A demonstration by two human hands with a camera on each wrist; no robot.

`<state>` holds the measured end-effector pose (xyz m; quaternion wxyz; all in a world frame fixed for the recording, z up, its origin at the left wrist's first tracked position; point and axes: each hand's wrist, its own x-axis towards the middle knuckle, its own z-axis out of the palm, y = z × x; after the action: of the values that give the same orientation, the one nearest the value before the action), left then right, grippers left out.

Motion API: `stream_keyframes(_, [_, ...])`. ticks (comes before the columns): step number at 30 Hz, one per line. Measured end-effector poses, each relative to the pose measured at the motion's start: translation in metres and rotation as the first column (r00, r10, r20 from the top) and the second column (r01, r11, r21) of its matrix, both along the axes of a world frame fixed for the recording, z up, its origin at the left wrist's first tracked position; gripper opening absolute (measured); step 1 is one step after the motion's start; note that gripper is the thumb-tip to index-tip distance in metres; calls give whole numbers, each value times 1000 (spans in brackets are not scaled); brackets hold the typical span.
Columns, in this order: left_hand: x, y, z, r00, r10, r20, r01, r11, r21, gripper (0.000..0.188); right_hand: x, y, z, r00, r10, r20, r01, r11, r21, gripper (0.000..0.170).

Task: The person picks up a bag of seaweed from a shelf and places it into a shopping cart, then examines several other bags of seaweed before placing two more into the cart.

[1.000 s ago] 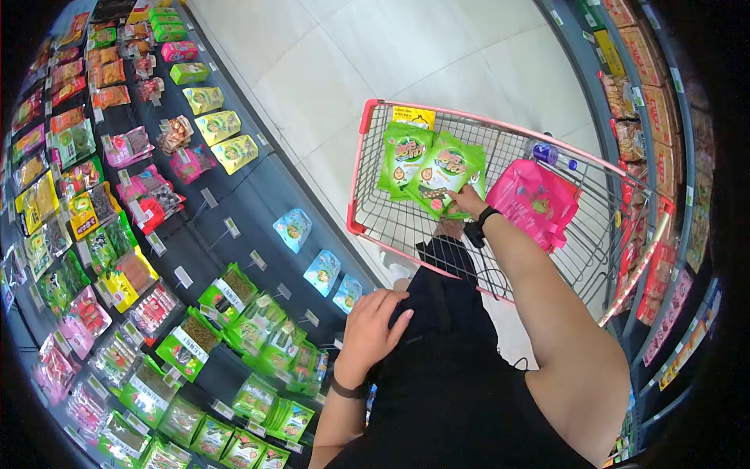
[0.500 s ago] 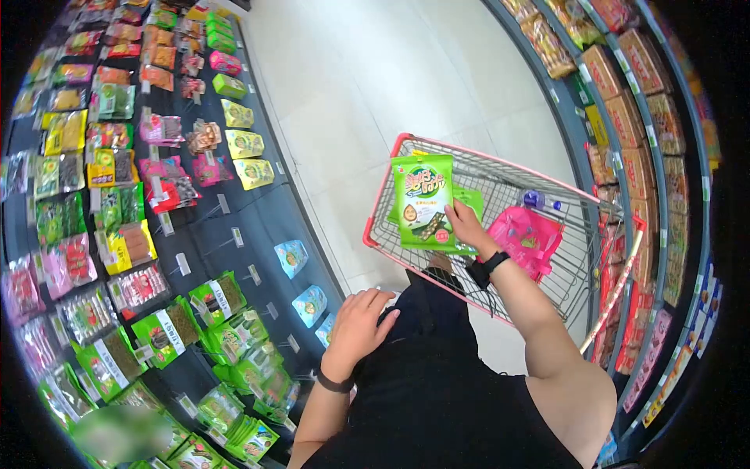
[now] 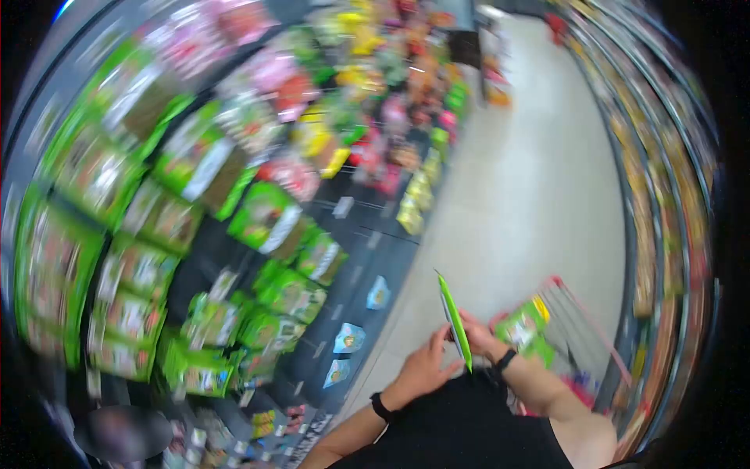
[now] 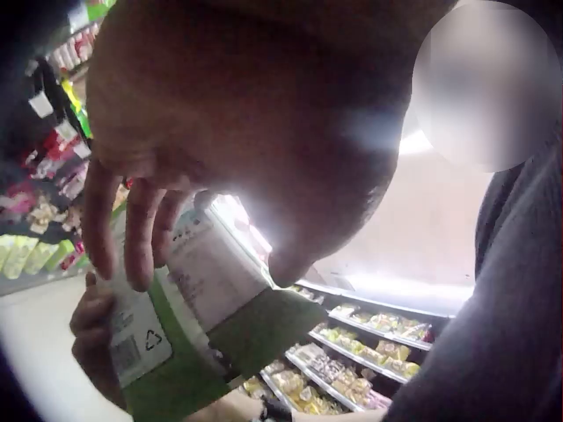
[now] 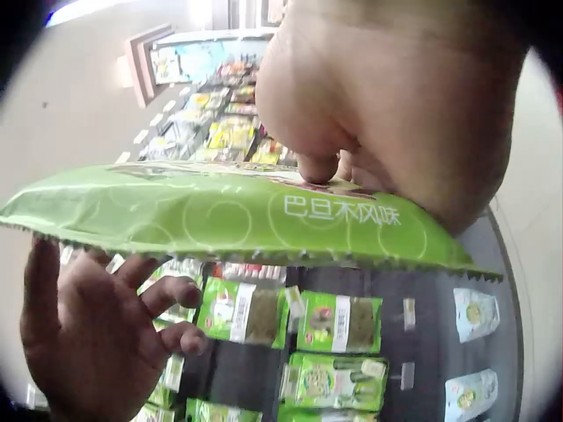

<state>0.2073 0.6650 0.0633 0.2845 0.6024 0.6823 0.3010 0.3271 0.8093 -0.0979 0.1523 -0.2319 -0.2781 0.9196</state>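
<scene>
In the head view, a green snack packet (image 3: 455,320) stands nearly edge-on in front of the body. My right hand (image 3: 478,338) grips it by its side; in the left wrist view, fingers of that hand (image 4: 92,338) curl round the packet's edge. My left hand (image 3: 426,366) is on the other side, its fingers loosely spread along the printed white back (image 4: 145,338), which carries a barcode. Seen from the right wrist, the packet's green edge (image 5: 220,215) has white lettering, and the left hand (image 5: 97,325) lies below it with bent, separated fingers.
To the right stands a shopping cart (image 3: 590,316) with green packets (image 3: 522,324) and a pink bag inside. Shelves of green packs (image 3: 269,227) and light-blue pouches (image 3: 349,338) line the left; another stocked shelf (image 3: 641,234) runs along the right. Pale floor (image 3: 531,187) lies between.
My right hand has lifted the green packet out of the cart and brought it toward the body, turning it edge-on. The left hand has moved to the packet's back. The view has swung left.
</scene>
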Motion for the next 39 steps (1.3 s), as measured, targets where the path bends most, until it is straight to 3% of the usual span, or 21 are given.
stream_keyframes(3, [-36, -56, 9, 959, 227, 167, -213, 972, -95, 90, -69, -35, 20, 978, 197, 68, -205, 964, 170, 24])
stream_keyframes(4, [-52, -75, 18, 918, 297, 263, -268, 953, -139, 89, -93, -52, 46, 976, 189, 111, -208, 958, 197, 22])
stream_keyframes(7, [-93, -135, 15, 788, 458, 411, -463, 881, -94, 87, -171, -89, 48, 984, 141, 113, -175, 897, 405, 19])
stream_keyframes(8, [-104, -154, 11, 743, 517, 425, -538, 839, -80, 78, -196, -102, 60, 988, 104, 117, -143, 903, 404, 23])
stream_keyframes(11, [-133, -208, -10, 629, 586, 510, -715, 695, 83, 68, -246, -133, 131, 963, 235, 134, -271, 834, 480, 28])
stream_keyframes(12, [-138, -224, 6, 588, 618, 522, -760, 642, 96, 58, -261, -146, 147, 971, 217, 99, -237, 824, 515, 28])
stream_keyframes(15, [-152, -264, 20, 572, 722, 389, -817, 544, 193, 52, -296, -186, 177, 977, 213, -15, -159, 771, 616, 29])
stream_keyframes(16, [-157, -273, 13, 485, 760, 431, -872, 458, 174, 41, -304, -196, 182, 966, 254, -50, -159, 737, 657, 29])
stream_keyframes(18, [-168, -294, 24, 428, 772, 470, -900, 411, 144, 36, -319, -219, 194, 929, 329, -166, -137, 727, 673, 31])
stream_keyframes(20, [-178, -314, 24, 364, 794, 487, -929, 346, 130, 31, -323, -234, 201, 875, 451, -176, -206, 676, 707, 34])
stream_keyframes(23, [-194, -329, 20, 342, 767, 543, -931, 198, 306, 32, -331, -246, 216, 744, 636, -206, -316, 606, 730, 48])
stream_keyframes(26, [-204, -334, 32, 311, 733, 605, -939, 139, 314, 35, -341, -247, 220, 606, 768, -205, -424, 530, 734, 55])
stream_keyframes(30, [-216, -331, 42, 270, 788, 554, -941, 95, 323, 39, -368, -232, 202, 493, 867, -72, -527, 363, 768, 44])
stream_keyframes(33, [-230, -325, 46, 215, 797, 564, -937, 7, 348, 42, -386, -227, 194, 427, 886, -178, -484, 391, 783, 41])
stream_keyframes(39, [-260, -324, 74, 110, 782, 614, -908, -171, 382, 48, -427, -206, 174, 166, 972, -166, -484, 227, 845, 22])
